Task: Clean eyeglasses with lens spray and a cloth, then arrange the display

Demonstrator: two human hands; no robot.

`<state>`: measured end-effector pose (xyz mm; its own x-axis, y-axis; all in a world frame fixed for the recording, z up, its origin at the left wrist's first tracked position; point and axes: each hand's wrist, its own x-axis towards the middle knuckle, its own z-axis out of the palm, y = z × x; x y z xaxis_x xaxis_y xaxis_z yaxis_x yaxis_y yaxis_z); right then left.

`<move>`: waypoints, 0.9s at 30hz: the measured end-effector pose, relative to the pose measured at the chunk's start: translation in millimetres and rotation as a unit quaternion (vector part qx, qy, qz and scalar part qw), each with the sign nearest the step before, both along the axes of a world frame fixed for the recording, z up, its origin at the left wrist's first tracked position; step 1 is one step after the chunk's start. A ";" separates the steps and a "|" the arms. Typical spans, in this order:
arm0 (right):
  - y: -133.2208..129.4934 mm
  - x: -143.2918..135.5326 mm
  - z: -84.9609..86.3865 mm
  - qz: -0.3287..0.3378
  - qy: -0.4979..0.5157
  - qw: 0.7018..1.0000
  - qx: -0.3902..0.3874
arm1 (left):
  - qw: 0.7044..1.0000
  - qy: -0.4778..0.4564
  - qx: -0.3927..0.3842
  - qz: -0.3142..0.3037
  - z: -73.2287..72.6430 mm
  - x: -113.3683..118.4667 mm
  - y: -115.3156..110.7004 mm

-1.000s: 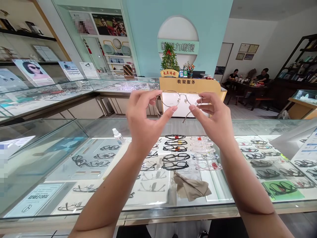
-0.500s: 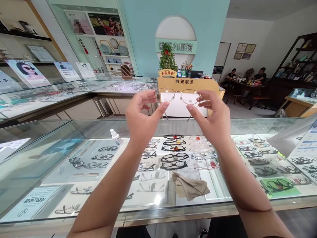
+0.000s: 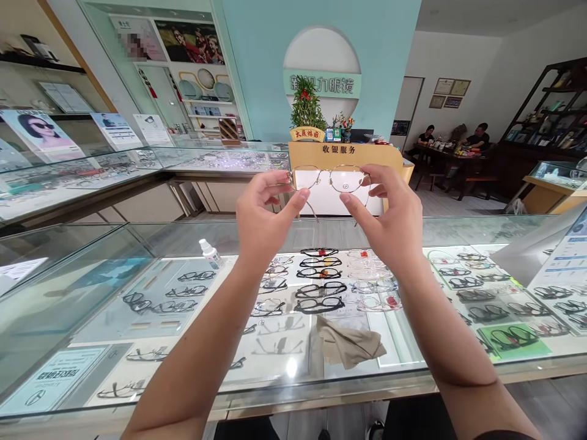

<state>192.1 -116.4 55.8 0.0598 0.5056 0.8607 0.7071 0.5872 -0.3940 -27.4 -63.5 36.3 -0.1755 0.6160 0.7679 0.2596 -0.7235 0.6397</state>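
Note:
A pair of thin metal-framed eyeglasses [image 3: 324, 172] is held up at arm's length, above the glass counter [image 3: 257, 391]. My left hand [image 3: 266, 211] pinches its left side between thumb and fingers. At the other side, my right hand [image 3: 389, 208] grips the rim and hinge area the same way. A small logo shows on the right lens, and the temples hang down behind the frame. Below the hands, a crumpled beige cloth [image 3: 351, 343] lies on the counter top.
Rows of eyeglass frames [image 3: 320, 289] show through the counter glass. A white spray bottle [image 3: 210, 253] stands left of my forearm. Beyond are a wooden cashier desk [image 3: 394, 162] with a potted plant [image 3: 306, 110], and two people [image 3: 477, 139] seated at a table.
The eyeglasses have shifted slightly left in view and their temples now hang at a different angle. Both hands keep their grip, and the camera view has turned a little.

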 end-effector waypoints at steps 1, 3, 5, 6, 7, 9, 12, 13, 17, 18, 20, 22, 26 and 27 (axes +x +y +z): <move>-0.3 -0.3 0.1 -0.002 -0.002 1.000 0.003 | 1.000 0.000 -0.001 -0.004 -0.4 0.0 0.5; -1.0 -0.8 0.2 -0.008 -0.006 1.000 0.011 | 1.000 0.000 -0.004 -0.009 -1.2 0.2 2.0; -1.9 -1.3 0.2 -0.012 -0.009 1.000 0.019 | 1.000 0.001 -0.010 -0.016 -1.9 0.4 3.8; -2.5 -1.5 0.3 -0.015 -0.011 1.000 0.024 | 1.000 0.000 -0.014 -0.020 -2.1 0.6 4.5; -3.2 -1.7 0.5 -0.017 -0.013 0.999 0.027 | 1.000 0.000 -0.018 -0.024 -2.3 0.8 5.1; -4.2 -1.6 1.1 -0.020 -0.016 0.999 0.030 | 0.999 0.000 -0.024 -0.031 -2.4 1.3 5.6; -3.3 0.1 1.6 -0.017 -0.017 0.999 0.021 | 1.000 -0.001 -0.013 -0.019 -2.5 2.5 4.5; -1.9 1.2 1.3 -0.011 -0.017 1.000 0.012 | 1.000 -0.001 0.000 -0.003 -2.8 3.1 3.8; 8.5 6.5 -2.6 0.028 -0.012 0.999 -0.036 | 0.993 0.009 0.074 0.088 -5.0 5.4 1.2; 11.4 7.6 -3.9 0.037 -0.010 0.998 -0.046 | 0.990 0.015 0.090 0.107 -5.5 5.7 0.8; 16.2 9.1 -6.5 0.047 -0.004 0.997 -0.059 | 0.984 0.027 0.115 0.135 -6.3 5.9 0.2; 18.8 9.4 -8.2 0.055 0.001 0.996 -0.070 | 0.978 0.035 0.133 0.155 -6.2 5.7 -0.6; 18.9 8.2 -8.9 0.068 0.013 0.994 -0.086 | 0.974 0.044 0.142 0.169 -4.5 5.2 -2.7; 18.8 7.9 -8.7 0.069 0.016 0.994 -0.087 | 0.974 0.045 0.141 0.171 -4.1 5.1 -3.1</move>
<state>200.1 -97.6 47.0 0.0067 0.6515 0.7586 0.6102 0.5983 -0.5193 -22.2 -66.5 32.2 -0.2585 0.2958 0.9196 0.5624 -0.7279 0.3922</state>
